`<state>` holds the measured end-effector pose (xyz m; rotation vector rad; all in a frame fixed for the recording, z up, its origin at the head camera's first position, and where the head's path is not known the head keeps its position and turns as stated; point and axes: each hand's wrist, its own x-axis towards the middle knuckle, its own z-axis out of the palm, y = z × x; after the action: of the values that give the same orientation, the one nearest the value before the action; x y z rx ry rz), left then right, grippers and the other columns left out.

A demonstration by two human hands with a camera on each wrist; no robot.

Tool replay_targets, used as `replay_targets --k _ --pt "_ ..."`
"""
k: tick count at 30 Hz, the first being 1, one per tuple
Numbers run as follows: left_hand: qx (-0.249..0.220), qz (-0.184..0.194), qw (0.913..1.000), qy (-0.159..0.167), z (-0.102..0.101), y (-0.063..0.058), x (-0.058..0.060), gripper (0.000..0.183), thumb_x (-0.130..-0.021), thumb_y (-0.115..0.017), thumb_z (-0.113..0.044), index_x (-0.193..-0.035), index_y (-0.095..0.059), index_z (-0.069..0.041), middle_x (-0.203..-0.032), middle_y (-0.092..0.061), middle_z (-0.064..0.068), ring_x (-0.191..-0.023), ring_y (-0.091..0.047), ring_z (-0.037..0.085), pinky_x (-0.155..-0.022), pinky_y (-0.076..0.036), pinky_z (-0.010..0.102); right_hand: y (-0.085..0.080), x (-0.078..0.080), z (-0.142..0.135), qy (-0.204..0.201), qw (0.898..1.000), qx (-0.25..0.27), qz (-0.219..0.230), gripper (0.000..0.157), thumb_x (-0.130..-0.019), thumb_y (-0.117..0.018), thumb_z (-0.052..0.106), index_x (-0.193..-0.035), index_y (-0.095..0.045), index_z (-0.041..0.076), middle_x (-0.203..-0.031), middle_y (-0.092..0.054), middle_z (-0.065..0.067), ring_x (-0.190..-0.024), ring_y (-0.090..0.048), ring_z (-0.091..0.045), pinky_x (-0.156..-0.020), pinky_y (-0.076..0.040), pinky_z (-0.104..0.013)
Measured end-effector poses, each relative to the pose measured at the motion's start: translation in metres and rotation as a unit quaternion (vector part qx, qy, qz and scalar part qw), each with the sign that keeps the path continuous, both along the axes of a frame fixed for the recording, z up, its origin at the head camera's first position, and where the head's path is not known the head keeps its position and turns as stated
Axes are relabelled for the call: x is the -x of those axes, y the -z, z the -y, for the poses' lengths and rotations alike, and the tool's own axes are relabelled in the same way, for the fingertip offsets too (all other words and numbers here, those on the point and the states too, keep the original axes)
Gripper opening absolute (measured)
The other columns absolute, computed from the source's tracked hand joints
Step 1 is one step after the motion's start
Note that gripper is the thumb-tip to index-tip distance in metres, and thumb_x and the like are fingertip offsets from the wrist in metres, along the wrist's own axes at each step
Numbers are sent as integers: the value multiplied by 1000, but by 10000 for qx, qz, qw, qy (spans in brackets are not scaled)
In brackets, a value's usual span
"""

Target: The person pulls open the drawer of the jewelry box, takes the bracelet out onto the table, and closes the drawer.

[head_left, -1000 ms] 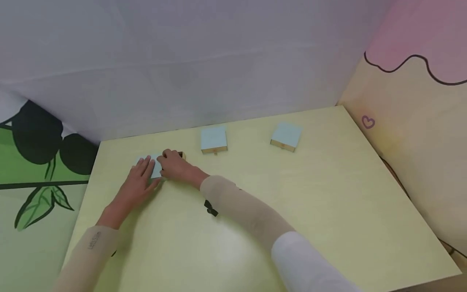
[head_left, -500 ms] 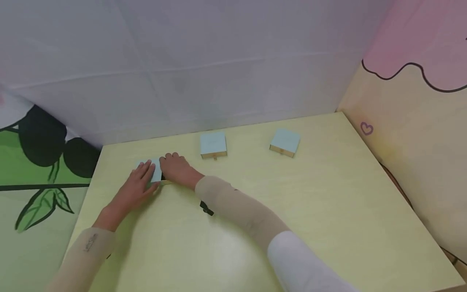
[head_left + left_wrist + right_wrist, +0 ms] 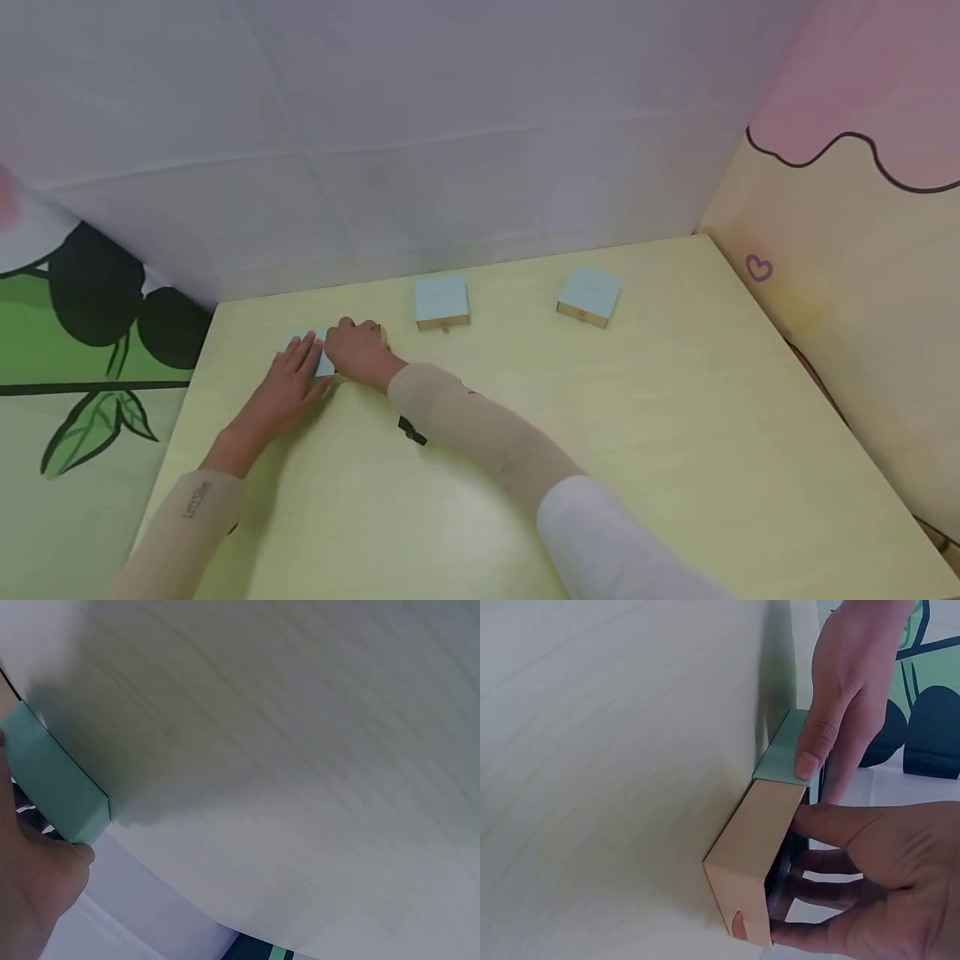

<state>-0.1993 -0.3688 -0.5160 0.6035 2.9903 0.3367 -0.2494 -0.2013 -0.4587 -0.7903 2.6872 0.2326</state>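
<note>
At the table's far left, a light-blue slide-out drawer box (image 3: 326, 365) has its tan drawer (image 3: 754, 832) pulled out to the right. My left hand (image 3: 288, 387) holds the blue sleeve, fingers laid over its top and thumb against the near side; the left wrist view shows that thumb at a corner of the sleeve (image 3: 56, 776). My right hand (image 3: 360, 350) is over the drawer, fingers (image 3: 825, 892) bent down into its dark inside. A tan pull tab (image 3: 739, 926) sticks out of the drawer's front. I cannot tell whether the right fingers hold anything.
Two more light-blue boxes stand shut on the pale yellow table (image 3: 600, 433): one box (image 3: 441, 300) near the back middle, the other box (image 3: 590, 295) farther right and turned at an angle. A grey-white cloth wall (image 3: 450, 167) rises behind the table, with painted panels on both sides.
My right hand has shifted slightly over the open drawer, its fingers now bunched lower into it. The left hand stays on the sleeve. The head view has tilted up a little.
</note>
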Motion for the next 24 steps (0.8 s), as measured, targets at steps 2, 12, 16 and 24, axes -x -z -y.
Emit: replay_targets --k 2,12,16,24 --pt "-17 7 10000 -2 0 0 -2 71 -108 -49 -33 -156 -22 12 -164 -15 32 -150 -12 54 -114 -16 73 1 2 1 22 9999 109 82 35 -108 -47 31 -142 -51 24 -135 -49 -1 -117 -53 -20 -101 -46 -36" --pt "-75 -76 9999 6 6 -1 -5 70 -108 -51 -32 -155 -24 13 -162 -18 34 -149 -13 55 -115 -17 72 1 7 -8 -57 9966 826 9 32 -91 -71 52 -112 -69 28 -126 -50 -2 -104 -48 -23 -90 -45 -36" --pt "-113 -1 9999 46 6 -4 -3 71 -108 -49 -34 -156 -21 12 -164 -14 33 -150 -10 53 -116 -14 72 -1 10 -13 -1 9959 903 -51 28 -90 -71 54 -100 -68 28 -124 -51 -1 -102 -46 -22 -89 -45 -35" --pt "-98 -37 9999 -20 6 4 2 73 -108 -48 -37 -157 -20 9 -165 -14 31 -151 -9 52 -117 -14 71 -7 5 -31 -89 9892 1460 14 34 -87 -75 54 -97 -62 24 -114 -52 0 -97 -46 -20 -83 -44 -33"
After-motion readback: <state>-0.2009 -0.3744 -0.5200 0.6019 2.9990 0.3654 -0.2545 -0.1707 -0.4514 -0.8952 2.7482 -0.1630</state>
